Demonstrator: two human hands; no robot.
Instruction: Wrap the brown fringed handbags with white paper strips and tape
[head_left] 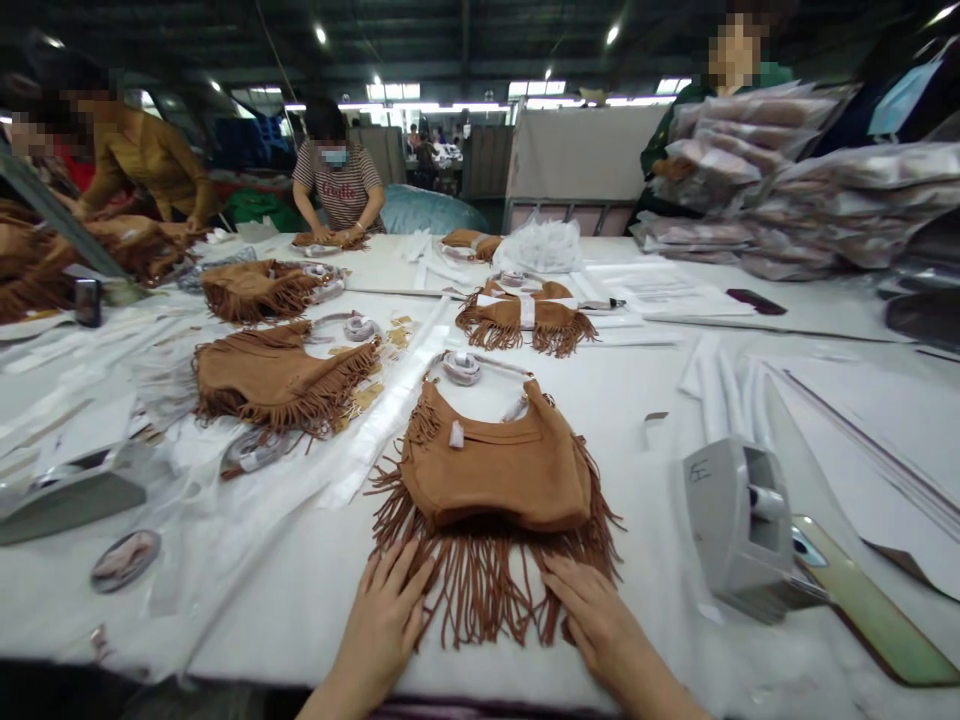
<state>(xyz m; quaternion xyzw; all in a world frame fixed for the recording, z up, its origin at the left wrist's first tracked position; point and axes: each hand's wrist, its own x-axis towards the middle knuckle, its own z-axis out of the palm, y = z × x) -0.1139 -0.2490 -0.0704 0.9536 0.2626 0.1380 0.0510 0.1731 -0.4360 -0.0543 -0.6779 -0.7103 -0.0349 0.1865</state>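
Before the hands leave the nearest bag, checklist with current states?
1. Left hand on fringe: ok, fingers over the strands at the left.
2. Right hand on fringe: ok, fingers over the strands at the right.
3. Fringe straight: not ok, side strands splay outward.
4. Strap coiled: ok, behind the bag.
5. Phone away from bag: ok, far right, by the grey dispenser.
6. Bag's underside: cannot tell, hidden.

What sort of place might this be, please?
Probably a factory: similar fringed bags lie across a large table, people work around it, and plastic-wrapped bundles are piled at right.
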